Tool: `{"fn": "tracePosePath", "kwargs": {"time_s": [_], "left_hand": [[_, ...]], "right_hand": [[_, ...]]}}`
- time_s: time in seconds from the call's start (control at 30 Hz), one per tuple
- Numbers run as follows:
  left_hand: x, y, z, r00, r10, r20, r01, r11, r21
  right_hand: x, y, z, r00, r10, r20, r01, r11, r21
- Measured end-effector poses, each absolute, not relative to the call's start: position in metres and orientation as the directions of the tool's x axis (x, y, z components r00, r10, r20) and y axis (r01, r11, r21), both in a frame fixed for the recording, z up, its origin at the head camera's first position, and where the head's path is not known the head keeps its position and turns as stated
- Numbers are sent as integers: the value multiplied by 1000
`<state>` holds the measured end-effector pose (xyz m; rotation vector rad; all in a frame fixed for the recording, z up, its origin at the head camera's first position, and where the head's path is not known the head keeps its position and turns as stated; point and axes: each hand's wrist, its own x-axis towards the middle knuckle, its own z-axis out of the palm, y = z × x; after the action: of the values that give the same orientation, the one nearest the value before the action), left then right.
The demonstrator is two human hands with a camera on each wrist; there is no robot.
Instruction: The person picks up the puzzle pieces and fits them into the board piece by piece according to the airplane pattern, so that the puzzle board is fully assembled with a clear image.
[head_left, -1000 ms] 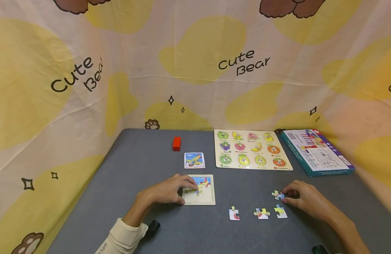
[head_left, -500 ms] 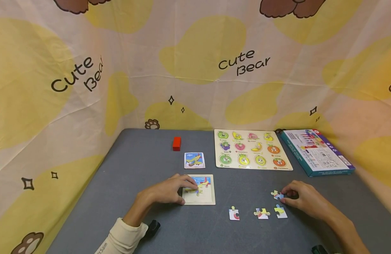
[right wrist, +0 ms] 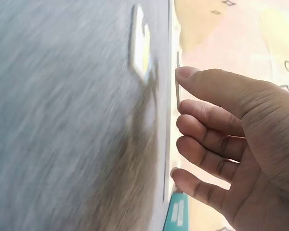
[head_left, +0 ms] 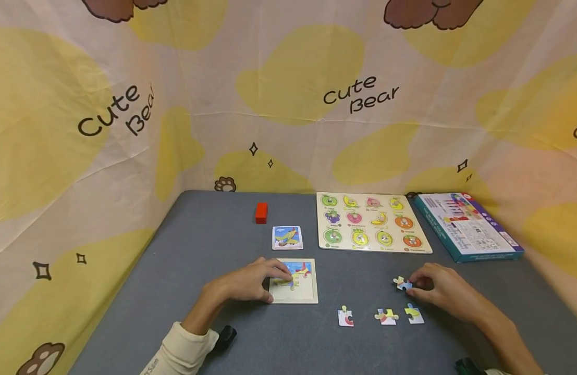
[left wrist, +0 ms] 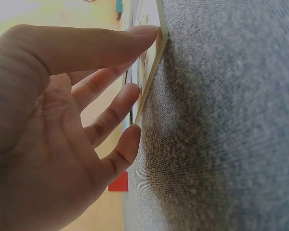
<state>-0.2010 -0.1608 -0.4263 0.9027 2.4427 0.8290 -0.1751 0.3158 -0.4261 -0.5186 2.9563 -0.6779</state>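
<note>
My left hand [head_left: 253,279] rests over the left side of a small wooden puzzle board [head_left: 307,295]. Its thumb touches the near left corner and its other fingers lie loosely over the board, hiding part of the airplane picture. In the left wrist view, the thumb and little finger meet the board's edge. Between thumb and forefinger, my right hand [head_left: 440,286] pinches a puzzle piece [head_left: 403,283], seen edge-on and off the table in the right wrist view. Three loose pieces lie nearby: a left one [head_left: 345,316], a middle one [head_left: 386,316] and a right one [head_left: 414,314].
Behind the board lies an airplane picture card [head_left: 287,238], with a red block [head_left: 261,213] beyond it. A fruit board [head_left: 375,221] and a teal-sided box [head_left: 468,226] occupy the back right. Patterned cloth walls surround the table [head_left: 185,234].
My right hand has moved leftward and slightly away from me with the pinched piece, which has risen from the table. The left hand holds its place on the board.
</note>
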Motion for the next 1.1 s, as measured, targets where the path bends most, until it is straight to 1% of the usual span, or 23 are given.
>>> {"fn": "tracePosePath", "kwargs": {"time_s": [0.37,0.53,0.83,1.1], "left_hand": [[-202,-162,-428,-704,692,-159,448,606,657],[-202,-161,-427,-705,690,-162,444,608,658],[-203,-160,-425,-705,689,-171,439,612,658],[-203,-161,-424,-703,689,-177,441,617,651]], "right_hand": [[-189,266,-418,-908,-416,43,-391,809,-439],[-193,241,-417,-883,-467,44,-436,783,-444],[-204,200,-420,-839,-540,63,-518,758,-398],[-213,169,-422,-808,-586,60,-557,727,-402]]}}
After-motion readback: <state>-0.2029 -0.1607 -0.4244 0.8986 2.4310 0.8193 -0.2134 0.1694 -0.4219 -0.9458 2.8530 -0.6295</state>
